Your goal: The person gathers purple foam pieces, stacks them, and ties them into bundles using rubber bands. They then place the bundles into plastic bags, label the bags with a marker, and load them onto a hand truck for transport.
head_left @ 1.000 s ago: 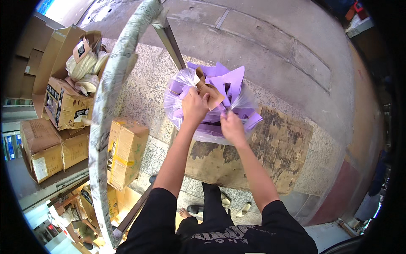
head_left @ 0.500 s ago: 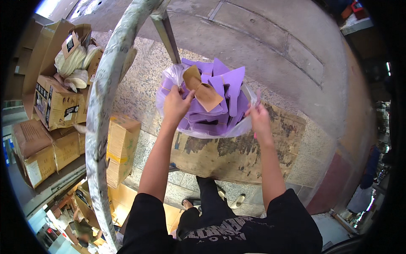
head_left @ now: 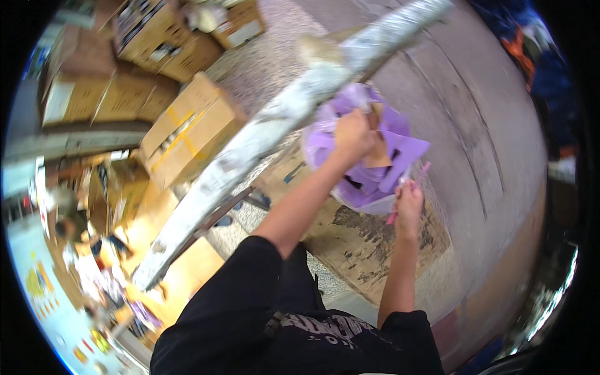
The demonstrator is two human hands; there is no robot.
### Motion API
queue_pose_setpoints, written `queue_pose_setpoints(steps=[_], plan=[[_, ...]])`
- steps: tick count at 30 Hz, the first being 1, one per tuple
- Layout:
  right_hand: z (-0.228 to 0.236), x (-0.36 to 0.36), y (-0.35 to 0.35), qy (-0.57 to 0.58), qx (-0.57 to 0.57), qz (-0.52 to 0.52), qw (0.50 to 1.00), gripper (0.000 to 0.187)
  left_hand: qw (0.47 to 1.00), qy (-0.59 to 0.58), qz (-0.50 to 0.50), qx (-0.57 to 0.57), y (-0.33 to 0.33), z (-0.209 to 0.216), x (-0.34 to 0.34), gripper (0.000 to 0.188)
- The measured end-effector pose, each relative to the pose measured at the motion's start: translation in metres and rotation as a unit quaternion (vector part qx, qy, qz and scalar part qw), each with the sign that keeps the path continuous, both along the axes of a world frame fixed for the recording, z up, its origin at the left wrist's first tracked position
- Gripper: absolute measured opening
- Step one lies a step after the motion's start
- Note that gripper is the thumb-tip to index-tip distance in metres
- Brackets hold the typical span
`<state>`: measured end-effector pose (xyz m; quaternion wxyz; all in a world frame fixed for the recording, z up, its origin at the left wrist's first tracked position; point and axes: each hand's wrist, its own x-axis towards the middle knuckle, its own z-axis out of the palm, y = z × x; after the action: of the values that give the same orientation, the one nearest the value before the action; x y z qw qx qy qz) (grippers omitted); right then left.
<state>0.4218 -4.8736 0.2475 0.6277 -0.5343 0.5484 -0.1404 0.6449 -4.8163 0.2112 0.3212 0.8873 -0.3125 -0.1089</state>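
The bundle of purple paper sheets sits in a clear plastic bag, held up in the air in front of the person, over a stained patch of flattened cardboard on the speckled floor. Among the purple sheets lies a piece of brown card, tilted, partly under the hand.

The left hand is closed down onto the top of the bundle, fingers curled into the paper near the brown card. The right hand grips the lower right edge of the bag, fingers pinched tight on the plastic rim (a thin pink strip shows just beside it, though whether the hand holds that too I cannot tell).

A thick curved rail wrapped in silvery film runs diagonally just to the left of the bundle, touching or nearly touching it in this view. Beyond the rail, well apart from the hands, stand several brown cardboard boxes, some with yellow tape. The picture is motion-blurred, so fine detail is lost.
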Motion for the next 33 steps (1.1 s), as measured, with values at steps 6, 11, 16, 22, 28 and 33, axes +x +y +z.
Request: queue_pose_setpoints(steps=[6,11,16,22,28,33], plan=[[-0.018,-0.014,-0.027,0.126,-0.071,0.061,0.988,0.02,0.997,0.04,0.068,0.025,-0.003,0.007,-0.019,0.072],[-0.038,-0.034,-0.054,0.172,-0.081,0.146,0.971,0.024,0.998,0.016,0.04,-0.048,0.062,0.025,-0.051,0.075],[-0.057,-0.045,-0.065,0.186,-0.241,0.224,0.926,0.041,0.99,0.045,0.014,-0.132,0.252,0.03,-0.137,0.061],[-0.032,-0.04,0.04,0.33,-0.547,0.266,0.721,0.042,0.946,0.232,0.218,0.065,0.604,0.027,-0.288,0.034],[-0.073,-0.056,0.332,0.226,-0.161,0.602,0.748,0.022,0.743,0.243,0.602,0.166,0.824,0.035,-0.515,0.031],[-0.087,-0.076,0.619,0.154,-0.064,0.88,0.445,0.02,0.689,0.321,0.648,-0.044,0.836,0.004,-0.66,0.026]])
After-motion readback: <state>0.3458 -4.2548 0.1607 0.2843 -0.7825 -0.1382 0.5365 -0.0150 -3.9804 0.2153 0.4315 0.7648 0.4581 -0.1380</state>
